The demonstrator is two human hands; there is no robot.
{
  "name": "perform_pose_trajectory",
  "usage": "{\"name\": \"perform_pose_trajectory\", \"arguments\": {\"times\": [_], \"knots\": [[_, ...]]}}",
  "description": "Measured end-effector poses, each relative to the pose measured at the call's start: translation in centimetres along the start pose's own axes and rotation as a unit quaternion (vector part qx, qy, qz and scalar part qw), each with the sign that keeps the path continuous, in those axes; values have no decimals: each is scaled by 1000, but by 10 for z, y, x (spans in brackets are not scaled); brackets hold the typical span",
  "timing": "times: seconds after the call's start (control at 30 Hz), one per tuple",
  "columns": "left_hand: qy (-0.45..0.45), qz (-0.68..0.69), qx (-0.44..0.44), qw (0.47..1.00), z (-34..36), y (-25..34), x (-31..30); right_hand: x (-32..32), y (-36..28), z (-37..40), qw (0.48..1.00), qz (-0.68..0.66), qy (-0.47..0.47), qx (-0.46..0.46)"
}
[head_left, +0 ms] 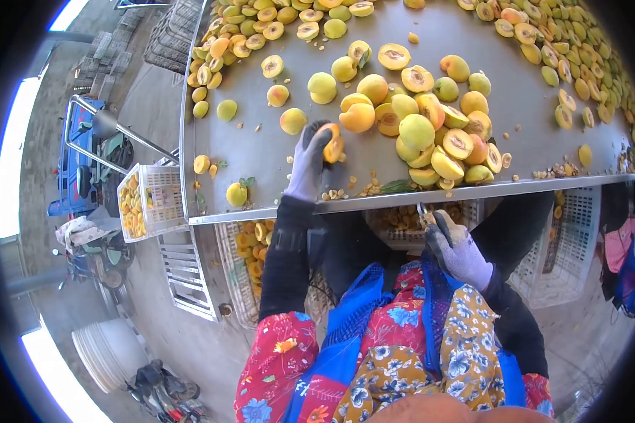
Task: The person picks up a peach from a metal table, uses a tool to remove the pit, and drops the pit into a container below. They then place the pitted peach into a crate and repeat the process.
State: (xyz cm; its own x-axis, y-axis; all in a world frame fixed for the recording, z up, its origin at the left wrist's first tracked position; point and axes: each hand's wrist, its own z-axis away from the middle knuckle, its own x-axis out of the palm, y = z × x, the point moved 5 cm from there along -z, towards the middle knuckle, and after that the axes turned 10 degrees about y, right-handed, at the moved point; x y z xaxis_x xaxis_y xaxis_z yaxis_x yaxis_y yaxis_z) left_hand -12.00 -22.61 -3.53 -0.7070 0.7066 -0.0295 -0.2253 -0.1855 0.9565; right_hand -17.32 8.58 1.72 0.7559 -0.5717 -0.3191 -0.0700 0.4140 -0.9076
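Gripping a peach (332, 143) over the metal table (254, 151), near a heap of peaches (416, 132), the gloved left hand (309, 162) curls closed, while the gloved right hand (461, 255) clasps a small metal-tipped tool (422, 210) by the edge.

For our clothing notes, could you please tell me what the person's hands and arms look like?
The left hand and right hand wear pale lavender gloves with dark grey fingers. Black sleeves cover the forearms, and red floral sleeves with blue flowers show higher up.

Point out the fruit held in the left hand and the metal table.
Held fruit (334, 144): head view, middle of its visible side.
Metal table (261, 158): head view, bare part of its top.
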Motion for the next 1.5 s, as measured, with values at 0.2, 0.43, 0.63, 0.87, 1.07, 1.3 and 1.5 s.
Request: {"name": "perform_pose_trajectory", "arguments": {"times": [0.2,0.43,0.63,0.87,1.07,1.3,1.5], "knots": [[1,205,-108,973,76,-49,26,10,-45,-13,959,188,41,-210],[-90,263,-178,944,131,-2,65,9,-59,-11,954,189,78,-220],[-54,236,-159,957,148,7,81,14,-38,-21,966,86,181,-162],[-48,124,-28,991,140,10,79,4,-39,-2,971,140,125,-148],[-84,203,-114,969,144,1,79,4,-47,6,932,298,42,-201],[-38,154,-85,984,149,-8,85,14,-37,6,907,355,-8,-228],[47,-33,45,997,150,7,85,18,-30,5,947,229,-40,-222]]}}
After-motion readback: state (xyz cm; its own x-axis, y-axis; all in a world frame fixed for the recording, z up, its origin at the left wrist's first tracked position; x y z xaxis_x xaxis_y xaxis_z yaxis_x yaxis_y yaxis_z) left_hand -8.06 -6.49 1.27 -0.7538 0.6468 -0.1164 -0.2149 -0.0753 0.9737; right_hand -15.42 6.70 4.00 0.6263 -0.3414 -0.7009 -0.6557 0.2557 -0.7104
